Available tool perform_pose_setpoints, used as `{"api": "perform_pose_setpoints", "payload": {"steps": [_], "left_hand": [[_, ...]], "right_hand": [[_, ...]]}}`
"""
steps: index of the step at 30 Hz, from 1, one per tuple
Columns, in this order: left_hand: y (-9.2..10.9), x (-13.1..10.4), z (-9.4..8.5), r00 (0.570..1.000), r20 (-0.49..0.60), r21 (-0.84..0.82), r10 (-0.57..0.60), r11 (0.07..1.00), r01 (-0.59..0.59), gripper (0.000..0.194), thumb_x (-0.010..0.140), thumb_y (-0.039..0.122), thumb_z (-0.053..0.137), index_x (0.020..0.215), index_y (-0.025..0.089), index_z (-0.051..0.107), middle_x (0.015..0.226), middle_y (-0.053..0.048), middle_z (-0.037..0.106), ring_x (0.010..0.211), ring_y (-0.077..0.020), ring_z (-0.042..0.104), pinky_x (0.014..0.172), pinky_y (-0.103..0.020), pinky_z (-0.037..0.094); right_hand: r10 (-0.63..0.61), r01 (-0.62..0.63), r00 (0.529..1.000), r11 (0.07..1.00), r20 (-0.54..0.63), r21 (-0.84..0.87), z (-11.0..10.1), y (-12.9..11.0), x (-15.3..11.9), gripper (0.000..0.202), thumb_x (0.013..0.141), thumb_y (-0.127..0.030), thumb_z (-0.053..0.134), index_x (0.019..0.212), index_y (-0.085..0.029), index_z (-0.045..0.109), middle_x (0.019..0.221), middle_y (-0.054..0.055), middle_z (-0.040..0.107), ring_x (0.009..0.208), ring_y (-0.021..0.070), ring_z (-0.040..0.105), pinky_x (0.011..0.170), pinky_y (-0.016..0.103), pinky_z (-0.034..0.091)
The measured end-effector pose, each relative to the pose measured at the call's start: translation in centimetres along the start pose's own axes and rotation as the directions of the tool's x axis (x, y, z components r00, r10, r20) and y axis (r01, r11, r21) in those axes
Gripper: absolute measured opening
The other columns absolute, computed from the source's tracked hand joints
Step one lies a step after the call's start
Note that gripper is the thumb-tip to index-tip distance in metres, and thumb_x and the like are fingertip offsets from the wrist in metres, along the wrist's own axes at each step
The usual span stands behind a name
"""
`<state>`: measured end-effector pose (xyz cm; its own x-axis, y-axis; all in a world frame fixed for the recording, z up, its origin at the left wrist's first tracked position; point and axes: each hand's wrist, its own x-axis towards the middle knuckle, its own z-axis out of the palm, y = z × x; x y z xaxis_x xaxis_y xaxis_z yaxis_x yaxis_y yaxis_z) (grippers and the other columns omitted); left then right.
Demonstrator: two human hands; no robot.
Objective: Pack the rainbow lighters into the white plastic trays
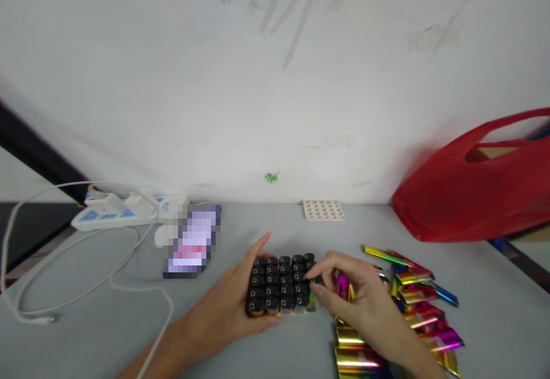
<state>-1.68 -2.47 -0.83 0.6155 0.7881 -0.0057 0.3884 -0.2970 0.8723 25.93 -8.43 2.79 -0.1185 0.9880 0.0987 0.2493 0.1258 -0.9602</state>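
My left hand (232, 296) is wrapped round the left end of a small block of black-topped pieces (284, 290), thumb and fingers along its sides. The pieces stand upright in close rows, each top bearing a small ring. Along the block's lower edge, a pale tray rim shows with shiny coloured sides above it. At the right end, my right hand (350, 290) pinches one black-topped piece (315, 281) between thumb and forefinger. Close beside and partly under my right hand lies a pile of shiny metallic sleeves (419, 296) in gold, red, purple and blue.
A pale tray with a grid of holes (323, 210) lies by the wall. On the left are a phone (193, 241), a white power strip (118, 213) and a looping white cable (116, 273). A red bag (481, 195) stands at the back right.
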Motion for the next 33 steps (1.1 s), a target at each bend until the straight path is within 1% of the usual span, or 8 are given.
{"api": "perform_pose_setpoints", "payload": {"steps": [6, 8, 11, 13, 17, 20, 26, 33], "left_hand": [[0.06, -0.1, -0.04, 1.0, 0.0, -0.005, 0.011, 1.0, -0.011, 0.13, 0.082, 0.02, 0.092, 0.177, 0.041, 0.007, 0.155, -0.009, 0.059, 0.135, -0.0333, 0.067, 0.122, -0.051, 0.049], [0.08, -0.14, -0.03, 1.0, -0.003, -0.01, 0.015, 1.0, -0.015, 0.13, 0.082, 0.019, 0.092, 0.177, 0.042, 0.006, 0.155, -0.009, 0.059, 0.135, -0.033, 0.067, 0.122, -0.051, 0.049], [0.13, -0.13, -0.08, 1.0, 0.004, -0.004, 0.008, 1.0, -0.008, 0.129, 0.083, 0.022, 0.093, 0.177, 0.039, 0.007, 0.156, -0.011, 0.059, 0.135, -0.0336, 0.067, 0.121, -0.051, 0.05], [0.14, -0.09, -0.12, 1.0, 0.009, 0.01, 0.001, 1.0, -0.001, 0.129, 0.083, 0.026, 0.094, 0.177, 0.038, 0.007, 0.156, -0.012, 0.059, 0.135, -0.0346, 0.067, 0.121, -0.052, 0.05], [0.02, -0.08, -0.14, 1.0, 0.007, 0.013, 0.005, 1.0, -0.005, 0.129, 0.083, 0.027, 0.093, 0.177, 0.037, 0.006, 0.156, -0.013, 0.06, 0.136, -0.0353, 0.067, 0.122, -0.053, 0.05], [-0.03, -0.15, -0.08, 1.0, -0.003, 0.02, 0.007, 1.0, -0.007, 0.128, 0.083, 0.028, 0.093, 0.178, 0.037, 0.007, 0.157, -0.013, 0.059, 0.137, -0.0357, 0.067, 0.122, -0.053, 0.05], [0.1, -0.19, -0.07, 1.0, 0.0, 0.008, 0.006, 1.0, -0.006, 0.128, 0.084, 0.029, 0.093, 0.178, 0.037, 0.007, 0.156, -0.013, 0.06, 0.135, -0.0353, 0.068, 0.121, -0.052, 0.051], [0.1, -0.13, -0.13, 1.0, 0.017, 0.001, -0.003, 1.0, 0.003, 0.129, 0.084, 0.024, 0.093, 0.177, 0.04, 0.005, 0.158, -0.012, 0.057, 0.137, -0.0349, 0.067, 0.122, -0.053, 0.049]], "right_hand": [[-0.082, 0.081, 0.997, 0.992, -0.008, -0.096, -0.19, 0.24, 0.02, 0.008, 0.101, -0.03, 0.076, 0.102, -0.026, 0.082, 0.076, -0.002, 0.063, 0.071, 0.018, 0.058, 0.071, 0.032, 0.045], [-0.13, 0.128, 0.991, 0.981, -0.009, -0.145, -0.14, 0.15, -0.03, 0.008, 0.102, -0.029, 0.074, 0.104, -0.026, 0.082, 0.077, -0.001, 0.062, 0.071, 0.0184, 0.06, 0.071, 0.032, 0.045], [-0.211, 0.206, 0.978, 0.958, -0.005, -0.198, -0.05, -0.01, -0.16, 0.008, 0.103, -0.025, 0.073, 0.106, -0.026, 0.08, 0.077, -0.001, 0.062, 0.071, 0.019, 0.06, 0.068, 0.032, 0.045], [-0.243, 0.238, 0.97, 0.949, -0.002, -0.206, -0.06, -0.04, -0.24, 0.009, 0.102, -0.023, 0.073, 0.106, -0.026, 0.08, 0.077, -0.001, 0.061, 0.071, 0.0192, 0.061, 0.067, 0.032, 0.045], [-0.25, 0.248, 0.968, 0.946, 0.017, -0.209, -0.24, -0.01, -0.38, 0.011, 0.099, -0.019, 0.074, 0.104, -0.026, 0.08, 0.077, -0.001, 0.063, 0.071, 0.0196, 0.063, 0.067, 0.033, 0.047], [-0.238, 0.237, 0.971, 0.948, 0.02, -0.213, -0.27, -0.01, -0.43, 0.01, 0.097, -0.02, 0.076, 0.103, -0.027, 0.082, 0.076, 0.0, 0.064, 0.069, 0.0197, 0.063, 0.066, 0.033, 0.047], [-0.228, 0.226, 0.973, 0.948, 0.017, -0.226, -0.12, -0.07, -0.4, 0.005, 0.099, -0.024, 0.077, 0.1, -0.026, 0.08, 0.075, -0.001, 0.065, 0.068, 0.0187, 0.063, 0.063, 0.032, 0.047], [-0.256, 0.252, 0.967, 0.938, 0.018, -0.24, -0.24, 0.16, -0.51, 0.01, 0.1, -0.022, 0.075, 0.104, -0.027, 0.082, 0.079, 0.001, 0.065, 0.07, 0.0193, 0.064, 0.063, 0.032, 0.047]]}}
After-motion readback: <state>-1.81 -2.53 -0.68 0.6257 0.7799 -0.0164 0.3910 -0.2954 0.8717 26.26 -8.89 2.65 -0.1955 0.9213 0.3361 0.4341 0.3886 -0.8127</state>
